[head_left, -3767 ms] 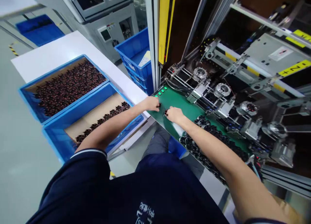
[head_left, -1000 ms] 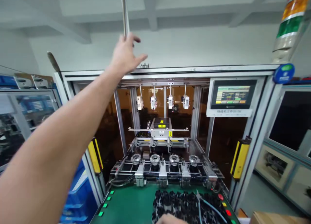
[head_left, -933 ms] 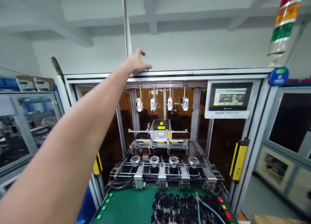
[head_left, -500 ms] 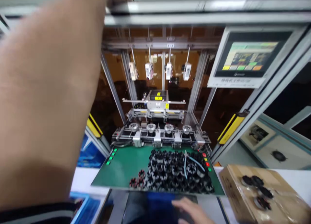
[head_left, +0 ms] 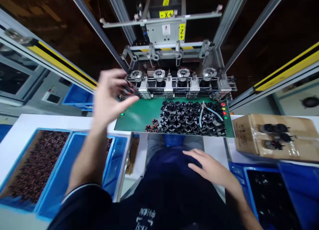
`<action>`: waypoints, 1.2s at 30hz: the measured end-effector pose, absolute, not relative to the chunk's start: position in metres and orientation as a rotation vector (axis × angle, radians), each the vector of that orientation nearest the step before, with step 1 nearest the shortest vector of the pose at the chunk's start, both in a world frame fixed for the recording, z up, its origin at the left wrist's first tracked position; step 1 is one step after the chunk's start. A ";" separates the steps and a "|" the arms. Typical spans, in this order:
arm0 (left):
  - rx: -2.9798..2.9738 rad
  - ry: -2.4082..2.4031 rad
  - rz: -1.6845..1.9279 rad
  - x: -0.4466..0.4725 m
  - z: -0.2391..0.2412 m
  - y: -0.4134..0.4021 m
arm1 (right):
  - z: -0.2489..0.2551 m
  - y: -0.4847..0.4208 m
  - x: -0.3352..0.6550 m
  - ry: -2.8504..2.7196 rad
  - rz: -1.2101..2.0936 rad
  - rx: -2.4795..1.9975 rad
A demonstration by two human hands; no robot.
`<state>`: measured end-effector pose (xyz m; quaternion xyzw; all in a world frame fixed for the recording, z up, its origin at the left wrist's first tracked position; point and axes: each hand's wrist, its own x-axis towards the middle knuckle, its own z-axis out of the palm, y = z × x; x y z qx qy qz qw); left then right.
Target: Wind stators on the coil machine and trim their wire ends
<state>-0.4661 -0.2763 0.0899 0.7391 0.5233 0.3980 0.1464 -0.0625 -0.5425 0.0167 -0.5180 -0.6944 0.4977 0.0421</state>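
My left hand (head_left: 107, 97), smeared by motion, is raised over the left part of the green worktop (head_left: 136, 113), near the left end of the machine. Between its curled fingers and thumb is a blurred black-and-red ring-like part (head_left: 128, 88). Over my lap, just in front of the worktop edge, my right hand (head_left: 206, 165) lies with fingers stretched and nothing in it. Rows of black ring-shaped parts (head_left: 189, 118) cover the worktop's right side, with blue-handled pliers (head_left: 203, 107) on top. Several red-and-black rings (head_left: 155, 122) sit at their left.
Behind the worktop stands a machine with several round metal fixtures (head_left: 183, 74). Yellow light-guard bars (head_left: 64, 65) flank it on metal posts. On the left, a blue tray (head_left: 71, 132) holds many small reddish parts. A cardboard box (head_left: 241, 137) with black parts on top stands right.
My left hand has come down from the upper frame bar to just above the worktop's left side. The view has tilted downward. The right hand stays low over my lap.
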 end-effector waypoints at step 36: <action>2.592 1.048 0.631 -0.350 -0.054 -0.328 | -0.024 -0.394 -0.101 -2.270 0.180 -1.789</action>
